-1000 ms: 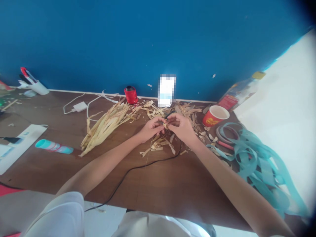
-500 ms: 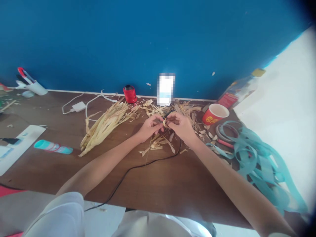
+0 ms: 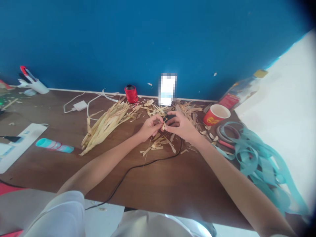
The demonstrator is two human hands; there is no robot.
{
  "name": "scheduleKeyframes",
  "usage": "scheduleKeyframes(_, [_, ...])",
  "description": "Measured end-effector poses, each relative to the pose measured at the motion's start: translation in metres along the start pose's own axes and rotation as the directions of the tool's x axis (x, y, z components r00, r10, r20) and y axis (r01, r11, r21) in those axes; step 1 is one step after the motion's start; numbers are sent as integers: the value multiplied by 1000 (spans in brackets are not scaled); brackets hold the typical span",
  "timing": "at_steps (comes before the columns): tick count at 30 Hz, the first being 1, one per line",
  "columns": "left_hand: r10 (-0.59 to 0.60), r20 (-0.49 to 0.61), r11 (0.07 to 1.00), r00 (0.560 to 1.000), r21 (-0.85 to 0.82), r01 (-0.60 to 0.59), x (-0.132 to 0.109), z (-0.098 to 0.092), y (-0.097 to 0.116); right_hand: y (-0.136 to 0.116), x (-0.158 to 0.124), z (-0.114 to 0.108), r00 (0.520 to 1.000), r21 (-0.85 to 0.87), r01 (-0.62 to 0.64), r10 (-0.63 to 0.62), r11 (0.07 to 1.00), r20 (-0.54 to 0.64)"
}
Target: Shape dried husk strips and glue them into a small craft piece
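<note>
At centre, the pale piece (image 3: 163,126) between the left grip (image 3: 149,128) and right grip (image 3: 182,125) is mostly covered and too small to identify. Beyond, at 12 o'clock, a bright panel (image 3: 168,89) is pixelated. Frame edges crop the power strip (image 3: 21,144) at 9 o'clock and white sleeve (image 3: 61,210) at 8.

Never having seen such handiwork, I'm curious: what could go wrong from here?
The small pale piece between left hand and right hand might slip and get lost among the loose scraps nearby. The black cord passes over the near edge of the table, so a snag could drag it.
</note>
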State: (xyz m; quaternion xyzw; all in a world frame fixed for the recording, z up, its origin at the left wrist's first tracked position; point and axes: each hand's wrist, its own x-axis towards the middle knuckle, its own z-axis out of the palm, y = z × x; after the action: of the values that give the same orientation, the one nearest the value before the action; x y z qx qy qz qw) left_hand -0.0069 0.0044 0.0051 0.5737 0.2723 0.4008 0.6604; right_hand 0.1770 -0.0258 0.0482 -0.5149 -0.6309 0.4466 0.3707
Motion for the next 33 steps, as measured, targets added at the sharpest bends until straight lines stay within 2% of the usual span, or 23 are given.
scheduleKeyframes(3, [-12,0,1000,1000,-13,12,0,0,0,0,0,1,999,19,16,-17,1000,45])
scheduleKeyframes(12, [-29,-18,997,999,-69,28,2,-1,0,1,1,-1,1000,57,22,-23,998,17])
scheduleKeyframes(26, [-35,-7,999,999,33,35,4,-3,-2,7,3,0,999,14,44,-44,999,-26])
scheduleKeyframes(29, [-36,-13,998,999,48,37,3,-2,-1,7,3,1,999,21,11,-10,1000,-44])
scheduleKeyframes(33, [-39,-15,998,999,46,39,3,-2,0,5,1,4,999,83,-40,41,996,-12])
